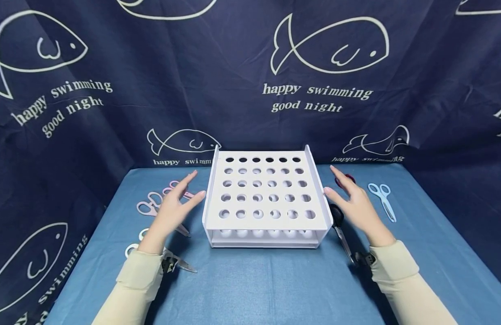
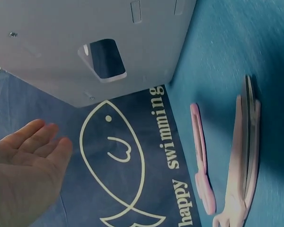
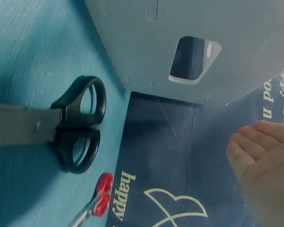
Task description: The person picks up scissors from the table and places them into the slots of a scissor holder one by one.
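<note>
A white rack with rows of round holes and a sloping top stands mid-table. My left hand is held beside its left side, fingers extended and palm turned inward. On the other side my right hand mirrors it, thumb tip close to the rack's right panel; whether it touches, I cannot tell. Neither hand holds anything. In the left wrist view, the left fingers are apart from the side panel with its cut-out handle. The right wrist view likewise shows a gap between the right fingers and the panel.
Left of the rack lie pink scissors, larger pale-pink scissors and white-handled scissors. On the right are black-handled scissors, red-handled scissors and light-blue scissors. A dark blue fish-print cloth hangs behind the blue-covered table.
</note>
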The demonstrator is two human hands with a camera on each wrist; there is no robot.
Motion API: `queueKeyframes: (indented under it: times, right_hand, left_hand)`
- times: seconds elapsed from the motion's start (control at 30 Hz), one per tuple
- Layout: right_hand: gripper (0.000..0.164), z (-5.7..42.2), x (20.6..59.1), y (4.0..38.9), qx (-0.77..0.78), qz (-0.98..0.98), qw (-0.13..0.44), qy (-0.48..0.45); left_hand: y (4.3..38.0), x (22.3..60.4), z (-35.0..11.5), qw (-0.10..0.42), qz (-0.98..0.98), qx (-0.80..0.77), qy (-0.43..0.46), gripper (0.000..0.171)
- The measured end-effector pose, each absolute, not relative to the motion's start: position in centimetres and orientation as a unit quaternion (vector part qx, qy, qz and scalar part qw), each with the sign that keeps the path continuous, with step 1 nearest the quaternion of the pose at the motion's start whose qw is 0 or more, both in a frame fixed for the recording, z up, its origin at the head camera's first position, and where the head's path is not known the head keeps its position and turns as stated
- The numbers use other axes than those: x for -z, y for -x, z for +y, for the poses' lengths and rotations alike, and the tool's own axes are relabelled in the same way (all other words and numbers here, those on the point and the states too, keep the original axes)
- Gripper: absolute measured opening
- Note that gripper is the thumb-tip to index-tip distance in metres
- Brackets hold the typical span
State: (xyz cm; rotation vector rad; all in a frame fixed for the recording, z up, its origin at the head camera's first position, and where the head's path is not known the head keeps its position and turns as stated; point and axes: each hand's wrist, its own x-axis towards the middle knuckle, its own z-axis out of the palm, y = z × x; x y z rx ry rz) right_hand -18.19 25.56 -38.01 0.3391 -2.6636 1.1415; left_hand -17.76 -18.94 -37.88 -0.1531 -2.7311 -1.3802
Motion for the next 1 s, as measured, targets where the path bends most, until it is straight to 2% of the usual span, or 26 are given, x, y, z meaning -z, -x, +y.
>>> queueKeyframes:
  times: [0.67,1.0]
  right_hand:
    - [0.055,24.0,38.5,18.8,-0.435,-0.883,0.100,-0.145]
    - [0.053,23.7,38.8,18.7,-0.439,-0.880,0.099,-0.149]
  left_hand:
    - [18.4,38.6,-17.8,0.011,-0.853,0.515,0.077,0.061]
    - [18.3,38.9,-17.4,0.017,-0.845,0.525,0.098,0.060]
